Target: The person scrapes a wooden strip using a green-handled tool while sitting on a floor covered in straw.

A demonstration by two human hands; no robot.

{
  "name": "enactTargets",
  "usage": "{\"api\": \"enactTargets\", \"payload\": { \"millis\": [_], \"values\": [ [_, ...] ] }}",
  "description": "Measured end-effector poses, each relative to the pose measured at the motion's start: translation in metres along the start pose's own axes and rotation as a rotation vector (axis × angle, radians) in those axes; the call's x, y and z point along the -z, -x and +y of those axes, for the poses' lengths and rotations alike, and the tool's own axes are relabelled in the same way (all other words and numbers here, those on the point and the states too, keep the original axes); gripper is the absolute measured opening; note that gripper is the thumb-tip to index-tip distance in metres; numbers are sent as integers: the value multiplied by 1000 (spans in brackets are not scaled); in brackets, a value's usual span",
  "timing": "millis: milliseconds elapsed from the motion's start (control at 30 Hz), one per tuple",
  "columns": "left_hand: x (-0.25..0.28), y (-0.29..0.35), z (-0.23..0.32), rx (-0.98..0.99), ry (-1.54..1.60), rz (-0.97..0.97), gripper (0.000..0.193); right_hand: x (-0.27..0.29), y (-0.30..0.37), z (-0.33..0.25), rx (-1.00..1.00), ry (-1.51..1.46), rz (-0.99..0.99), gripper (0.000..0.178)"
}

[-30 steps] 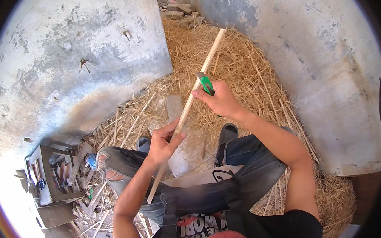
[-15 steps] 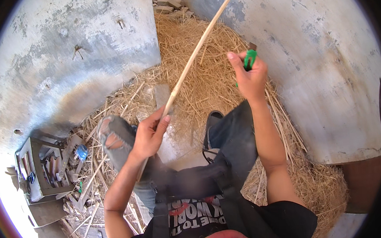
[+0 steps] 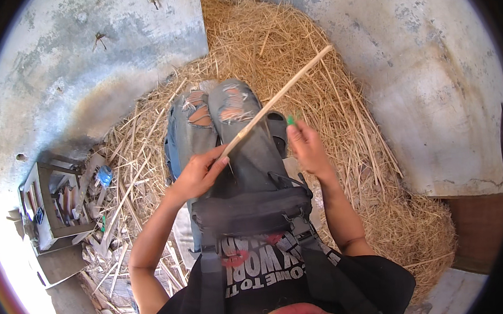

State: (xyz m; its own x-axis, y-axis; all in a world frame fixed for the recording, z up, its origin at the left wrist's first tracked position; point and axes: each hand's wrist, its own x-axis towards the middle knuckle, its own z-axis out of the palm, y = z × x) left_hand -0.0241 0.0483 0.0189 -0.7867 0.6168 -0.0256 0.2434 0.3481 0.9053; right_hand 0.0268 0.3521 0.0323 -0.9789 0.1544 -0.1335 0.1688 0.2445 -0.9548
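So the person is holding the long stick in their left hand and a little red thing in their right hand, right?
Not quite. The head view shows the left hand holding the long stick, but the little thing in the right hand is green, not red.

- Concrete floor (image 3: 77,81) under me, pale and stained.
- Straw pile (image 3: 291,47) spread across it (thickest ahead of my knees).
- Wood scraps (image 3: 116,243) and small crate (image 3: 52,204) at my left.
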Motion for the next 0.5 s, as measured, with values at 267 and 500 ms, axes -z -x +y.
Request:
{"api": "enactTargets", "payload": {
  "millis": [267,500],
  "values": [
    [-5,-7,15,52,-106,42,34,-45,-5,-4,161,519,-48,62],
    [-10,-13,10,0,-106,80,28,-53,-11,1,229,652,-21,64]
  ]
}}
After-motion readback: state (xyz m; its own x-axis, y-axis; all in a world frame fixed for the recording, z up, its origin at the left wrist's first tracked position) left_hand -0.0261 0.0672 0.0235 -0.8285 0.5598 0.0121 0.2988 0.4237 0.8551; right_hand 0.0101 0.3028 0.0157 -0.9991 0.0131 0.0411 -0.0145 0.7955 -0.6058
